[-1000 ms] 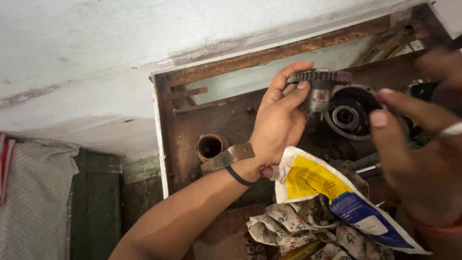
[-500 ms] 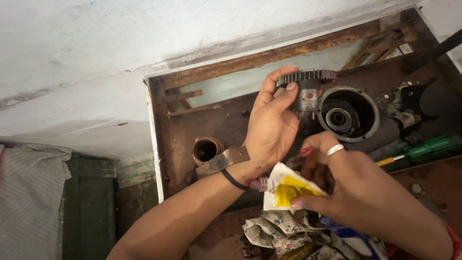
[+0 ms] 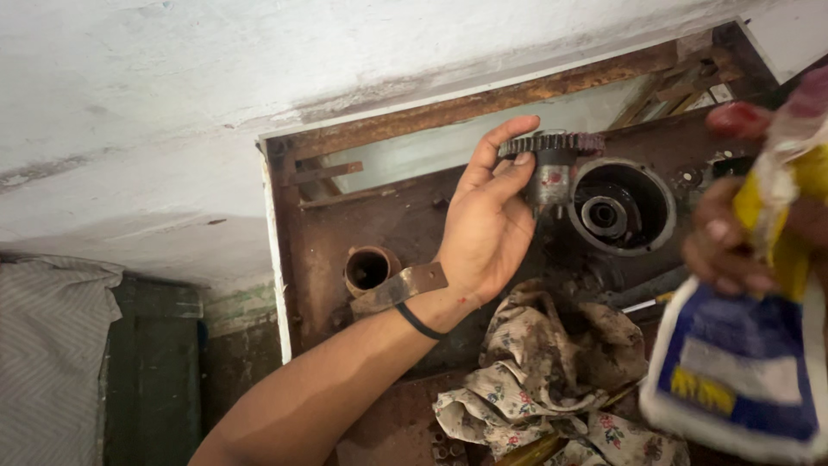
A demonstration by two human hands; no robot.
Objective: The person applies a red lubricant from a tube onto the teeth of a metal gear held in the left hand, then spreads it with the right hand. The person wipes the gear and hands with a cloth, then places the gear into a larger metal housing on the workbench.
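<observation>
My left hand holds a dark toothed gear on a short hub, gripped between thumb and fingers, just left of a round black housing in a rusty metal frame. A thin black band circles that wrist. My right hand is close to the camera and blurred at the right edge. It grips a soft plastic pouch, white, blue and yellow, raised above the frame.
A stained flowered rag lies crumpled below the housing. A rusty short pipe stub and a bent metal strap sit left of my wrist. A white wall fills the upper left; striped cloth hangs at lower left.
My right hand has lifted the pouch up and to the right, closer to the camera, uncovering the rag. My left hand keeps the gear beside the round housing.
</observation>
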